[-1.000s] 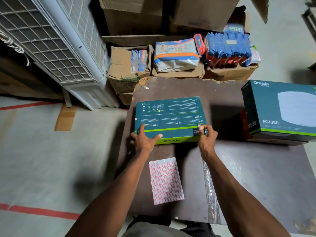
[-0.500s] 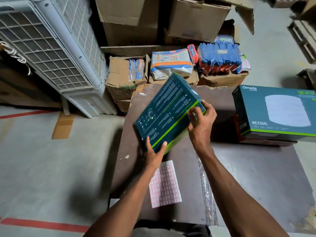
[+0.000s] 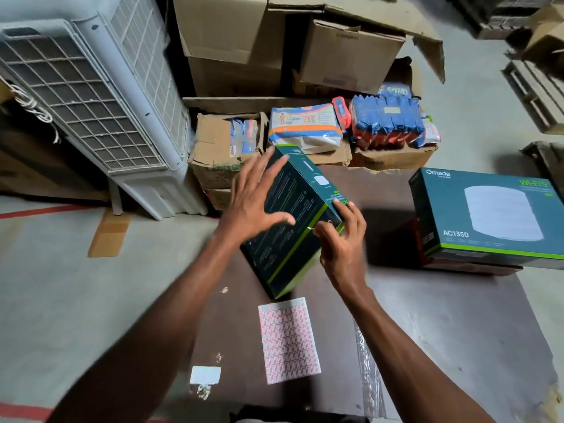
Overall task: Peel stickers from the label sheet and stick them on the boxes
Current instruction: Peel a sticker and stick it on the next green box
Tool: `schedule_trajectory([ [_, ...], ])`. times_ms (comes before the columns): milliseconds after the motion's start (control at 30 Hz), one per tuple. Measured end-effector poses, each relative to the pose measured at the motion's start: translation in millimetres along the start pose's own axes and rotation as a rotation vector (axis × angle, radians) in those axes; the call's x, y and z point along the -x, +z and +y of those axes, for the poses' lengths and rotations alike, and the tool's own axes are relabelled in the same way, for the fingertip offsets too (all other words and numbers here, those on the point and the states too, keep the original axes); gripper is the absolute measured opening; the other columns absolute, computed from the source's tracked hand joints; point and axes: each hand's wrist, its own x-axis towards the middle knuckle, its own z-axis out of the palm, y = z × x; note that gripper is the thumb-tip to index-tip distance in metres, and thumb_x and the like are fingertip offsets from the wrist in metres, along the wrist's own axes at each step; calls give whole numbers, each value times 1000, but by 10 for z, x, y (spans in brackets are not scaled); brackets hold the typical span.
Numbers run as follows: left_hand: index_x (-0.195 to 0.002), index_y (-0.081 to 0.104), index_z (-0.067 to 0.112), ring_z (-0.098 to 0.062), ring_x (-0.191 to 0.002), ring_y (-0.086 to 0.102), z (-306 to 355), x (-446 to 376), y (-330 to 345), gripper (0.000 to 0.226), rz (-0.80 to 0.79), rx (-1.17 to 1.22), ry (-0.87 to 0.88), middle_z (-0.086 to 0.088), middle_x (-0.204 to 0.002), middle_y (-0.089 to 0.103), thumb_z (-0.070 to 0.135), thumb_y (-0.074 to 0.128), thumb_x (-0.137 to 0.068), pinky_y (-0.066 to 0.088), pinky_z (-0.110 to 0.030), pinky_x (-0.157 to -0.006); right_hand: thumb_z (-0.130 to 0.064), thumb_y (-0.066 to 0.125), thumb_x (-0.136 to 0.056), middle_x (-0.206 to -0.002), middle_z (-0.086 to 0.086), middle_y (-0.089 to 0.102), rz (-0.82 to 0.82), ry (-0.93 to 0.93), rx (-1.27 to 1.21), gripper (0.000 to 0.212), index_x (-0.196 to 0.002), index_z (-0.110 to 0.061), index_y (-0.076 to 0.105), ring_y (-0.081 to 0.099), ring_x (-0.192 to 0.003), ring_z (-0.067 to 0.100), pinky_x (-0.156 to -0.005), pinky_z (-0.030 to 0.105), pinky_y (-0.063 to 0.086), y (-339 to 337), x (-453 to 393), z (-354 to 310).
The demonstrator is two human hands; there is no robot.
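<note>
Your right hand [image 3: 341, 239] is gripping the near right edge of the teal box [image 3: 293, 221], fingers curled around the corner and thumb pressing on the printed face by the green stripe. The forearm is coming up from the bottom right, wrist bent a bit. Your left hand [image 3: 253, 206] is spread wide, fingers straight and fanned, palm lying flat against the box's big dark face, not clutching anything; that arm is reaching in from the lower left.

The box itself is standing tilted on one low corner on the dark board [image 3: 457, 331], far end leaning up and away from you. The label sheet [image 3: 288, 340], pink grid and all, is lying flat on the board just in front of the box's low corner, between your forearms, not touching either. Off to the right, a second teal box [image 3: 488, 218] marked AC1350 is sitting well apart from the one you're holding.
</note>
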Motion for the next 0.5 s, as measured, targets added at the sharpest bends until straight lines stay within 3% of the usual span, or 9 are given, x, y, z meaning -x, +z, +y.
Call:
schedule_trajectory([
  [67,-162,4,36,-22,-156,-14,-43,-390,-233,130,-178,-178,166,0,-172,-7,66,83,-64,4,-64,-123,-35,49,-98,-152,25,45,9,-20,-4,31,-106,-12,69,32,-145,49,-110,56,37,8,11,-40],
  [133,-163,-3,35,-22,-152,-24,-89,-699,-269,136,-322,-336,266,-1,-171,-14,64,85,-62,-5,-57,-122,-30,57,-97,-151,26,47,29,-59,11,17,-108,-18,62,34,-143,49,-112,52,35,37,24,-46],
  [233,-160,-11,39,-29,-154,-23,-99,-965,-162,139,-519,-477,335,0,-170,-19,65,84,-63,-10,-58,-120,-21,71,-91,-151,25,49,31,-100,58,21,-109,-17,62,36,-143,48,-113,48,32,80,66,-32],
  [300,-161,-6,41,-29,-157,-14,-89,-1030,-100,130,-612,-473,345,1,-172,-10,65,81,-68,-11,-61,-120,-23,70,-92,-151,24,49,40,-105,70,19,-108,-14,66,36,-143,47,-114,47,32,76,69,-33],
  [367,-161,10,42,-27,-158,5,-83,-1052,-90,115,-610,-406,347,2,-171,12,64,80,-72,-8,-60,-121,-28,61,-97,-151,23,49,47,-106,65,18,-108,-14,66,36,-143,47,-113,48,33,65,58,-14],
  [500,-155,32,38,-26,-141,38,-61,-1054,-159,104,-558,-395,386,-2,-151,43,78,73,-68,14,-50,-120,-13,68,-95,-153,20,47,25,-101,64,18,-111,-15,60,36,-145,44,-114,56,41,16,55,105],
])
